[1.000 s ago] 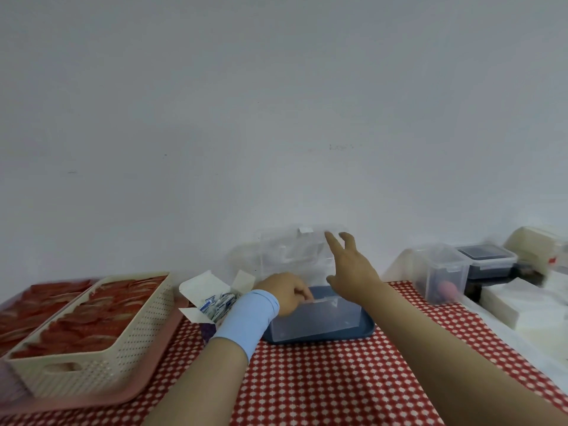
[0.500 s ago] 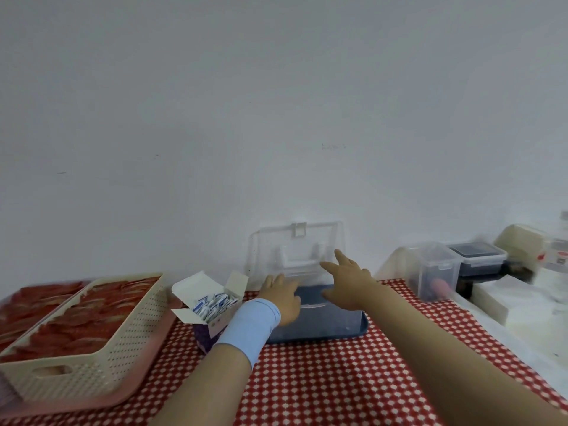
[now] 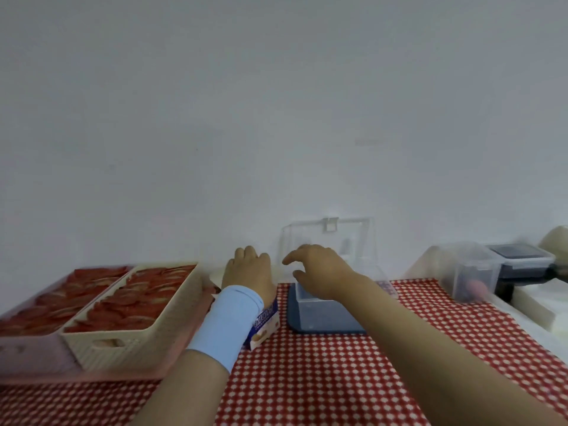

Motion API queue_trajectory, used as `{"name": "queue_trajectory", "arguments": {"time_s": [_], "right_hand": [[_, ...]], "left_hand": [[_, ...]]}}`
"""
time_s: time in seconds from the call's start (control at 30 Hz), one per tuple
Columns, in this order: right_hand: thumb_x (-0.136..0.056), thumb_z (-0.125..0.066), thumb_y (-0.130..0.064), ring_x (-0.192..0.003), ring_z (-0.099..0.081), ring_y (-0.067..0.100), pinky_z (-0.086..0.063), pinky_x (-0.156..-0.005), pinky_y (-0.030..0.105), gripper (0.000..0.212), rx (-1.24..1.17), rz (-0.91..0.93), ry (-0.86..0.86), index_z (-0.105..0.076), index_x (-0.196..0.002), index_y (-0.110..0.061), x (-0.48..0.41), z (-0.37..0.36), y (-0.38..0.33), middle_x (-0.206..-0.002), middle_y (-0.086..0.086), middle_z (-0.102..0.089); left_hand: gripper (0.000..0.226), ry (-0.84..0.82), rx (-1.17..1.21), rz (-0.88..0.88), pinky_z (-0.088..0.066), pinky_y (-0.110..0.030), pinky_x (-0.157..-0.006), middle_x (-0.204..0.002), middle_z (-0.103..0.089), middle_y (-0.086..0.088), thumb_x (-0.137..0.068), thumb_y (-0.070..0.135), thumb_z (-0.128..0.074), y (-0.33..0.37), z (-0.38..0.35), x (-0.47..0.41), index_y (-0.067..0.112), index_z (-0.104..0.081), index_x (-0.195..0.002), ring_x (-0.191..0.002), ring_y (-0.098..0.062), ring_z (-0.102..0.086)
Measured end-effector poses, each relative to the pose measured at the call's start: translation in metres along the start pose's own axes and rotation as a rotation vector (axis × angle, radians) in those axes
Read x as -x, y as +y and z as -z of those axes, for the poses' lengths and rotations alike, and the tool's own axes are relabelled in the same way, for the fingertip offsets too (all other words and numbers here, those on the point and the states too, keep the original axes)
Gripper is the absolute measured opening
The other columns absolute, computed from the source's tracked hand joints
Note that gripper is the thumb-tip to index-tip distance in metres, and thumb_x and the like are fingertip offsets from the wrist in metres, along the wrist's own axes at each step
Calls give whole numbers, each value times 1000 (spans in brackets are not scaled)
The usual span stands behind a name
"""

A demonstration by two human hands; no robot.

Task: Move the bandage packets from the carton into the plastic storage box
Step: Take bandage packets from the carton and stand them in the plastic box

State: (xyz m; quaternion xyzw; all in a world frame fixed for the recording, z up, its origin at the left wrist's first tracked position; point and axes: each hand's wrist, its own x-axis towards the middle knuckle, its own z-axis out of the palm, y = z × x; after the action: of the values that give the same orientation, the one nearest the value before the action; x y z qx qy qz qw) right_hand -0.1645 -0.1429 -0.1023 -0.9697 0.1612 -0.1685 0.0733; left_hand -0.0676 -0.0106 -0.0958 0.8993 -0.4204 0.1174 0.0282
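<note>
The bandage carton (image 3: 266, 320), white and blue, stands on the checked cloth, and my left hand and wrist band hide its open top. My left hand (image 3: 249, 271) reaches down into the carton with its fingers bent out of sight, so I cannot tell if it holds any packets. To its right is the clear plastic storage box (image 3: 319, 313) on a blue base, with its lid (image 3: 329, 236) standing upright against the wall. My right hand (image 3: 319, 269) hovers over the box's near left corner, fingers loosely curled and holding nothing.
A cream basket (image 3: 129, 305) of red items sits on a pink tray (image 3: 37, 361) at the left, close to the carton. At the right stand small clear containers (image 3: 470, 272), a dark-lidded box (image 3: 519, 256) and white pads (image 3: 541, 302). The white wall is just behind.
My left hand has moved left from the box's front edge onto the carton. My right hand has come down from the lid, which now stands open.
</note>
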Motion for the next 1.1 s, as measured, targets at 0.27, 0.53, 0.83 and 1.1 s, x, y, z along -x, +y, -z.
{"name": "queue_trajectory", "arguments": {"time_s": [0.27, 0.53, 0.83, 1.1], "right_hand": [[-100, -48, -27, -131, -43, 28, -28, -110, 46, 51, 292, -37, -189, -40, -149, -32, -21, -33, -34, -144, 6, -50], [-100, -48, -36, -127, -51, 21, -4, -119, 58, 35, 161, -93, -106, -56, -133, -32, -19, -48, -27, -130, -3, -63], [-99, -53, -39, -115, -59, 12, 11, -120, 53, 26, 162, -36, -56, -71, -117, -37, -11, -43, -29, -112, -11, -73], [-96, -52, -46, -122, -46, 19, -5, -119, 60, 27, 171, -56, -8, -68, -117, -39, -6, -35, -21, -122, -3, -59]], "left_hand": [[64, -131, 273, 49, -44, -36, -98, -139, -42, -5, -85, 31, -72, -40, -24, 9, 22, -41, -140, -125, -25, -47], [77, -20, 327, 28, -38, -37, -108, -150, -39, 1, -81, 49, -71, -59, -42, 2, 29, -35, -146, -133, -21, -42], [75, -146, 478, 50, -48, -42, -99, -136, -59, 7, -80, 56, -69, -70, -53, -4, 38, -35, -144, -115, -19, -58], [76, -134, 306, -23, -14, -46, -121, -153, -41, 7, -84, 55, -65, -62, -42, -21, 40, -28, -149, -149, -27, -17]]}}
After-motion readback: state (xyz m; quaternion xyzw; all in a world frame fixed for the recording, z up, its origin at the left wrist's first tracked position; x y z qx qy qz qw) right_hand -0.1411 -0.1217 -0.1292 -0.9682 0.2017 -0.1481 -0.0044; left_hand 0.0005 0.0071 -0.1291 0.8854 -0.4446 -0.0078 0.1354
